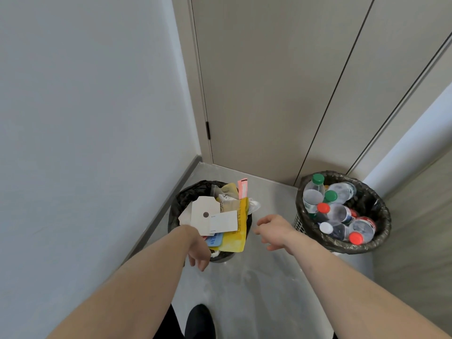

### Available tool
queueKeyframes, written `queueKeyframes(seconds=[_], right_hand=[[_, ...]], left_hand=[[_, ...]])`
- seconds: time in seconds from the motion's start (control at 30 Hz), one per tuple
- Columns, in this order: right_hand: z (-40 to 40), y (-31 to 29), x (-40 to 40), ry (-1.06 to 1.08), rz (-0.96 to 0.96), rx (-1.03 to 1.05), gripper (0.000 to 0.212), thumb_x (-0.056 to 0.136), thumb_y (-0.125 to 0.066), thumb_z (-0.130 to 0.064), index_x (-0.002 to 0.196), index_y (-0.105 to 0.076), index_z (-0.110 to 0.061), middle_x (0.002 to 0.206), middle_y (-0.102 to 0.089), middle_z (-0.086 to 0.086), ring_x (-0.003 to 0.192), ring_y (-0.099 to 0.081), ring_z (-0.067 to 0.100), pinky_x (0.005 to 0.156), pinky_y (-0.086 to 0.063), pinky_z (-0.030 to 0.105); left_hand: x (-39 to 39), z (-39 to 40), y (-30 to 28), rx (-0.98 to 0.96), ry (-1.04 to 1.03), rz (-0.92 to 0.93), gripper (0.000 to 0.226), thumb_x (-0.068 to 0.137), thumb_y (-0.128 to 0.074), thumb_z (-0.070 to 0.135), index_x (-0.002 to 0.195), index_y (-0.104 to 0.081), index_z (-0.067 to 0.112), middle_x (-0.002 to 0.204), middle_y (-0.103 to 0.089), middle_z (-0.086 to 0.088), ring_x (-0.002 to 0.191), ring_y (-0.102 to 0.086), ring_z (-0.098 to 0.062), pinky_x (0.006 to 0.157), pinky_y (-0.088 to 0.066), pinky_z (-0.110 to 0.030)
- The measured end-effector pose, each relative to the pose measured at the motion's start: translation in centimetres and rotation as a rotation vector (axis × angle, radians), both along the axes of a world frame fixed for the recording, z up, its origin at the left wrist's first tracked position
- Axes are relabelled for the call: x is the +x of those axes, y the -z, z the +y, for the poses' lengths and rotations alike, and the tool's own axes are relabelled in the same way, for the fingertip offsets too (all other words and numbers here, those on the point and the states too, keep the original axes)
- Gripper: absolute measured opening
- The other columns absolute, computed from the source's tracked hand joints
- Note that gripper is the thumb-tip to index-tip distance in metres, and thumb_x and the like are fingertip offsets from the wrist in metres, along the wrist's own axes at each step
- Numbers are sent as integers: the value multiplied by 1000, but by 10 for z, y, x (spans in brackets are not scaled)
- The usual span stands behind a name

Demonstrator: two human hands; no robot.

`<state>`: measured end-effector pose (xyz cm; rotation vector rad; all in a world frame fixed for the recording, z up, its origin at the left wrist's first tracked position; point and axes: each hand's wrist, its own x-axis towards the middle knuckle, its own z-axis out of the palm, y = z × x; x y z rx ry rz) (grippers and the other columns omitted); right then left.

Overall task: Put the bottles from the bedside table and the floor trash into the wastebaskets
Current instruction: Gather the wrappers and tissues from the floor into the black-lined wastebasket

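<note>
Left hand, loosely open and empty, is held over the near rim of the trash-filled wastebasket. Right hand, also relaxed and empty, hangs between it and the bottle basket, nearer the bottles.

Both bare forearms reach forward and down from the bottom corners of the head view, converging toward the middle. The left hand hangs from a bent wrist with its back toward the camera, the fingers pointing downward, loosely relaxed and slightly spread, holding nothing. The right hand is held a little farther forward and higher, the wrist nearly straight, palm turned down, fingers loosely curled toward the left with the thumb hanging below them; it also holds nothing. The 2 hands are apart, not touching each other.
</note>
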<state>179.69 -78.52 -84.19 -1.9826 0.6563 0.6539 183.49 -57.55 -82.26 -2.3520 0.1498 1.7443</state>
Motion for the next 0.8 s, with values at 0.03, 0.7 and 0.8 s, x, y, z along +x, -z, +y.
queueKeyframes(seconds=[0.03,0.7,0.8], right_hand=[[-2,2,1,1,2,0,31,94,-65,-20,125,-62,-18,123,-63,9,114,-63,26,73,-62,33],[-63,15,-1,29,8,-55,31,92,-67,-21,122,-64,-19,116,-66,9,106,-67,26,67,-59,31],[-77,13,-8,27,-10,-69,32,89,-69,-20,121,-65,-17,99,-64,6,88,-63,24,57,-53,27]], left_hand=[[0,-3,-1,17,-7,-15,58,102,-53,30,155,-35,15,151,-47,-7,132,-53,-25,92,-44,-34],[33,-10,47,-37,-20,-389,59,103,-43,28,156,-32,7,160,-36,-13,147,-37,-29,117,-33,-37],[32,-17,40,-41,-2,-373,61,102,-48,31,156,-32,8,160,-37,-13,146,-39,-29,115,-35,-37]])
